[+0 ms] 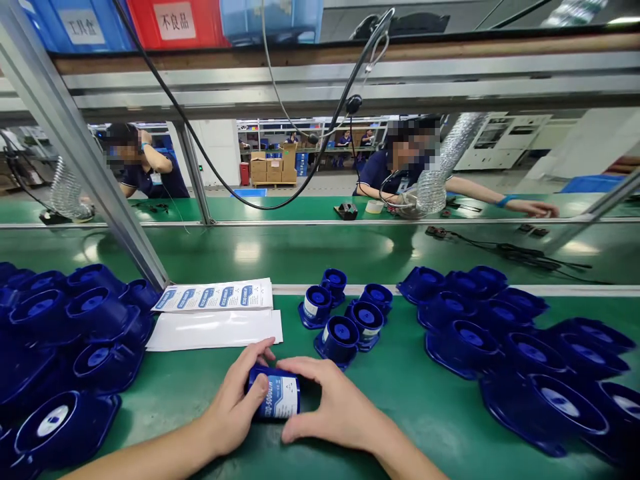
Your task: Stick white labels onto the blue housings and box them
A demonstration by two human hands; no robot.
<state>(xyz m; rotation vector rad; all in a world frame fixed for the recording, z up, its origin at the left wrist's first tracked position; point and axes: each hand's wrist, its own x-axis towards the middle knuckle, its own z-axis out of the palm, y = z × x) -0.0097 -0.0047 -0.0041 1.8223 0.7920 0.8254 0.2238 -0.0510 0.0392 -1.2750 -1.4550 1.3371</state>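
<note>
My left hand [239, 400] is closed around a blue plastic pump housing [276, 418], its thumb pressing on the blue-and-white label [284, 396] wrapped round the side. The housing lies on its side just above the green bench. From the other end, my right hand [334, 405] curves about it, thumb and fingers wide apart with a gap at the palm; whether the fingertips touch is hard to make out. Beyond the hands is a sheet of printed labels [215, 297], with a white backing strip [213, 331] nearer me. Several labelled housings [340, 339] stand upright behind my right hand.
Unlabelled-looking blue housings are massed at left [97, 303] and right [535, 350]. A metal post [95, 147] slants up on the left, and a black cable [200, 157] hangs ahead. Across the green line [300, 250] sit two people. Bins [177, 23] line the overhead shelf.
</note>
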